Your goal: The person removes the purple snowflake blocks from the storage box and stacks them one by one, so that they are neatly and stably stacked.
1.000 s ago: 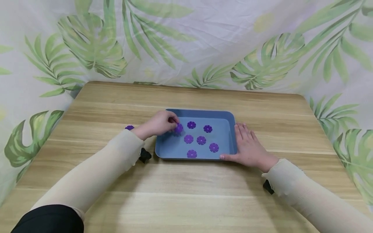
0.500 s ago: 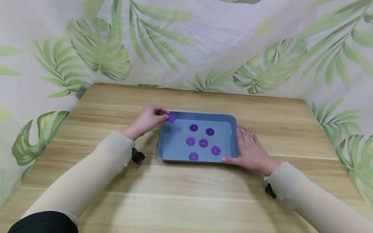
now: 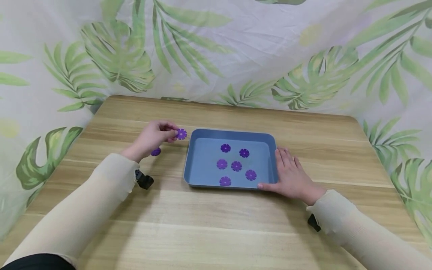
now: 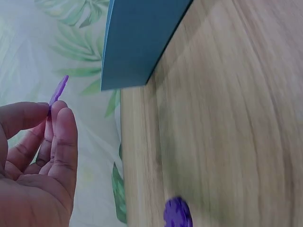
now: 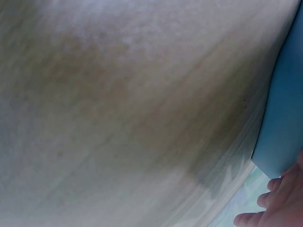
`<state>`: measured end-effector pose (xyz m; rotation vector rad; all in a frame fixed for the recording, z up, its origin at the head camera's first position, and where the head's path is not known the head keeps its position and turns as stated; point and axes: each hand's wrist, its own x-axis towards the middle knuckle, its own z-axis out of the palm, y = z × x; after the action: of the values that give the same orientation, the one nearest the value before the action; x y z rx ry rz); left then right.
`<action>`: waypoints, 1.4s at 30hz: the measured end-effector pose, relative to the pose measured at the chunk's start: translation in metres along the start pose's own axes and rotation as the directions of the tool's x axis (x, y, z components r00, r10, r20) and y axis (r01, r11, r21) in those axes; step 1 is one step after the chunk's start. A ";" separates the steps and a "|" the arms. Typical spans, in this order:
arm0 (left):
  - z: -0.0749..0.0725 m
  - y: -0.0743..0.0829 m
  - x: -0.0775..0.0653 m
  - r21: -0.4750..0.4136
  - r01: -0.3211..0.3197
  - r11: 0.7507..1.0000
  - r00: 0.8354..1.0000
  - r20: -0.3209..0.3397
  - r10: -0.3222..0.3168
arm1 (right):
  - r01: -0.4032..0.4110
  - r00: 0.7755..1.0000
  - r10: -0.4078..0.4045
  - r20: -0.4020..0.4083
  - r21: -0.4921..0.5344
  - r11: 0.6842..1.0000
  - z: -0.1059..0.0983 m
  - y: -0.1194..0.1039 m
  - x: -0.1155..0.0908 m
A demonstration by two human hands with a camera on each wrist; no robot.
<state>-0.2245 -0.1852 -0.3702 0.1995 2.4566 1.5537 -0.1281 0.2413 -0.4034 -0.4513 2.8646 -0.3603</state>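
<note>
Between thumb and fingertips my left hand [image 3: 153,138] pinches a purple notched disc [image 3: 181,134], held above the table just left of the blue tray [image 3: 187,165]. In the left wrist view that disc [image 4: 58,89] appears edge-on. Another purple disc [image 3: 155,152], or perhaps a small stack, lies on the table below the left hand. Several purple discs rest apart inside the tray, among them a darker one [image 3: 244,153] and a lighter one [image 3: 251,174]. My right hand [image 3: 291,176] rests against the tray's right side, fingers straight, thumb at the near corner.
The wooden table [image 3: 209,228] extends around the tray on all sides. Behind it hangs a white cloth [image 3: 249,45] with green leaf prints. A black wrist device [image 3: 144,180] sits under the left sleeve, another [image 3: 314,222] under the right.
My left hand has moved left out of the tray, carrying the pinched disc over its rim. The disc on the table shows again beneath that hand. The right hand stays at the tray.
</note>
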 end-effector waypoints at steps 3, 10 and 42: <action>-0.009 -0.004 -0.004 -0.006 0.018 1.000 1.000 -0.013 -0.018 | 0.000 1.000 0.000 0.005 0.003 1.000 0.000 0.000 0.001; -0.026 -0.020 -0.007 -0.023 0.044 0.999 0.998 -0.032 -0.045 | 0.006 1.000 -0.006 0.012 0.018 1.000 -0.002 -0.003 0.003; -0.050 -0.071 -0.030 -0.068 0.198 0.978 0.980 0.003 -0.198 | -0.016 0.999 0.015 0.034 0.031 0.999 -0.001 0.002 0.001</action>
<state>-0.2080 -0.2661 -0.4101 -0.0586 2.3396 1.5493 -0.1299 0.2425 -0.4034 -0.4253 2.8243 -0.3907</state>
